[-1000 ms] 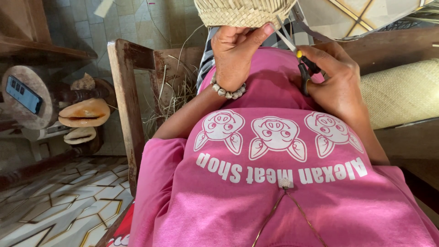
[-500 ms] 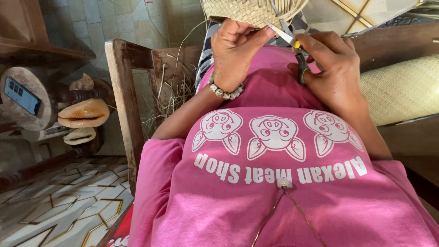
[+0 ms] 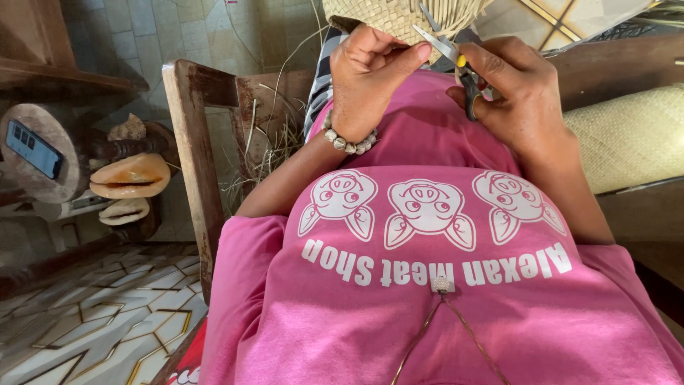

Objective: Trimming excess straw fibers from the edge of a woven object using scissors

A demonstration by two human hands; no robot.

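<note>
— What's biggest there?
— A pink cotton shirt (image 3: 427, 299), then a worn wooden chair (image 3: 191, 142).
— And up top?
— A coarse woven straw piece (image 3: 385, 16), pinched by the left hand (image 3: 363, 78). The right hand (image 3: 516, 93) grips slim steel scissors (image 3: 445, 48), blades parted at its loose strands.

A worn wooden chair (image 3: 191, 135) with a rust-stained frame stands at nine o'clock of the seated person, loose dry straw strands (image 3: 262, 146) lying across its seat. Below it, at seven o'clock, a tiled floor (image 3: 85, 321) of pale hexagons edged in dark and gold lines spreads out. At the far nine o'clock edge a round wooden stump (image 3: 43, 153) carries a dark phone (image 3: 32, 148), with large pale conch shells (image 3: 130, 176) stacked just beside it. At three o'clock a woven straw mat (image 3: 630, 135) rests on a dark wooden bench (image 3: 627, 60).
</note>
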